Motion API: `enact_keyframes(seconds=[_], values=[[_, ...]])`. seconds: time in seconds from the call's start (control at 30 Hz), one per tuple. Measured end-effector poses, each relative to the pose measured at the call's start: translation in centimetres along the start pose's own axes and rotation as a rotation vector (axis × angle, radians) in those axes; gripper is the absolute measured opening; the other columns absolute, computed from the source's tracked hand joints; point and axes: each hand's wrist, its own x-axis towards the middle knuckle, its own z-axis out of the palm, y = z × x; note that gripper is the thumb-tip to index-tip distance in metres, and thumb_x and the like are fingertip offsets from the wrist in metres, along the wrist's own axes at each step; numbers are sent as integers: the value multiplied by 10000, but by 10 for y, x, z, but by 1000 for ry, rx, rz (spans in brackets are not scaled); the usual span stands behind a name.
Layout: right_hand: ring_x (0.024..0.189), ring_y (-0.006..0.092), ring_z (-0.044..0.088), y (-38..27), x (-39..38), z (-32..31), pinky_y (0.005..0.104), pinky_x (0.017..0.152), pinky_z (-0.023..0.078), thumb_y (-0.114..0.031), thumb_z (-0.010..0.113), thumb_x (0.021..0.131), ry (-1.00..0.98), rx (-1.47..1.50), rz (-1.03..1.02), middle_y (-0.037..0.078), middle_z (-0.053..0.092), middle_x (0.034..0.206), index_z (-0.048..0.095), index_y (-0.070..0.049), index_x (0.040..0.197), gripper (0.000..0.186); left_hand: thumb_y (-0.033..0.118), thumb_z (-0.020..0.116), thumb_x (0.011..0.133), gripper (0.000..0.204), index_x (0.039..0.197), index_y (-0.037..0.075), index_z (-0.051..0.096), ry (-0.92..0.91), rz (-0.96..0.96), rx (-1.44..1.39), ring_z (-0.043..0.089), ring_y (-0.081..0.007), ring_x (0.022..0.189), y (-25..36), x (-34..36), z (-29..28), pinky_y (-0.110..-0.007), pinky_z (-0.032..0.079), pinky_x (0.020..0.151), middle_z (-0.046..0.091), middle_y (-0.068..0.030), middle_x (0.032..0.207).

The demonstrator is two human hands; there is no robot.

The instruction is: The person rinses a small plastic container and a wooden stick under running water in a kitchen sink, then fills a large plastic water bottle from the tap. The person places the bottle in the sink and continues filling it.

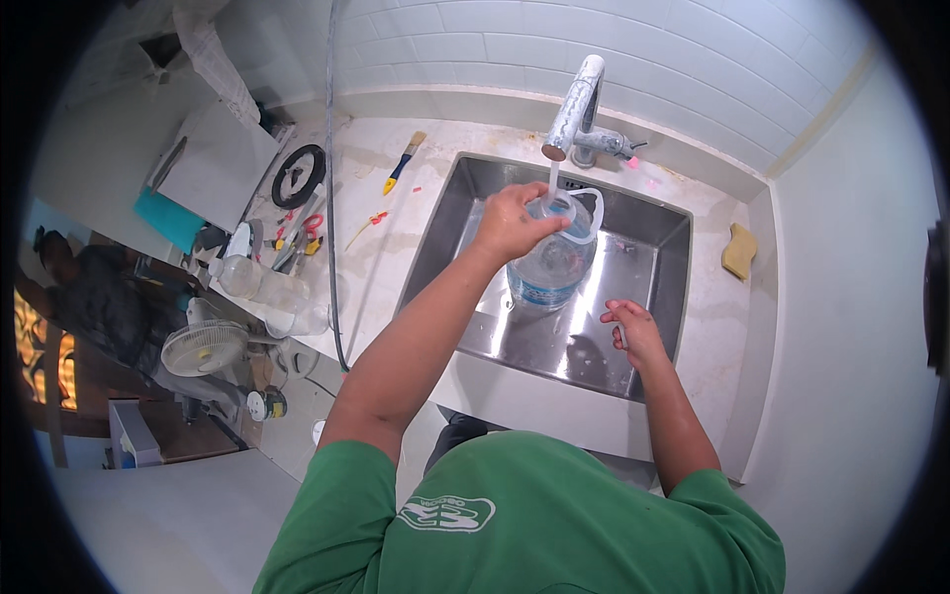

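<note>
My left hand (515,226) is closed around the neck of a large clear plastic water jug (554,272) with a blue label and a white loop handle (598,216). The jug stands in the steel sink (614,361), its mouth below the tap (576,107). A stream of water (554,176) runs down from the spout to the mouth. Over the right part of the sink hovers my right hand (638,332), apart from the jug. Its fingers are loosely bent and spread, and I see nothing in them.
A yellow sponge (738,251) lies right of the sink. On the counter at left are a paintbrush (404,163), a black coil (298,176), scissors (311,228) and a clear bottle (259,282). A grey hose (332,198) hangs there. Farther left are a fan (204,346) and another person (99,287).
</note>
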Motion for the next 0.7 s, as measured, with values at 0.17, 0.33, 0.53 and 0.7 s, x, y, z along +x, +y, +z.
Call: enact_keyframes(seconds=[0.17, 0.33, 0.53, 0.7], values=[[583, 89, 456, 3, 2, -2, 242, 484, 374, -295, 619, 966, 11, -2, -15, 47, 647, 919, 623, -70, 1110, 267, 389, 859, 679, 551, 1117, 81, 731, -7, -33, -145, 707, -273, 867, -4, 3, -4, -368, 539, 827, 724, -178, 969], [580, 92, 457, 5, 2, -2, 245, 479, 373, -295, 617, 968, 7, -13, -23, 53, 648, 923, 622, -64, 1110, 271, 377, 865, 672, 573, 1139, 74, 727, 9, -52, -152, 710, -261, 876, -13, 6, -1, -355, 541, 826, 726, -180, 988], [582, 94, 463, 6, 1, 1, 253, 477, 372, -291, 610, 972, 11, -27, -34, 60, 649, 927, 623, -39, 1121, 293, 345, 865, 704, 566, 1162, 55, 703, 16, -60, -104, 683, -203, 968, -18, 11, 0, -339, 513, 885, 725, -119, 1066], [586, 96, 465, 7, 0, 1, 255, 481, 372, -289, 606, 973, 15, -33, -37, 58, 650, 919, 624, -26, 1124, 304, 326, 855, 718, 549, 1161, 47, 688, -38, -62, -24, 670, -200, 1029, -15, 15, -2, -338, 492, 930, 722, -106, 1097]])
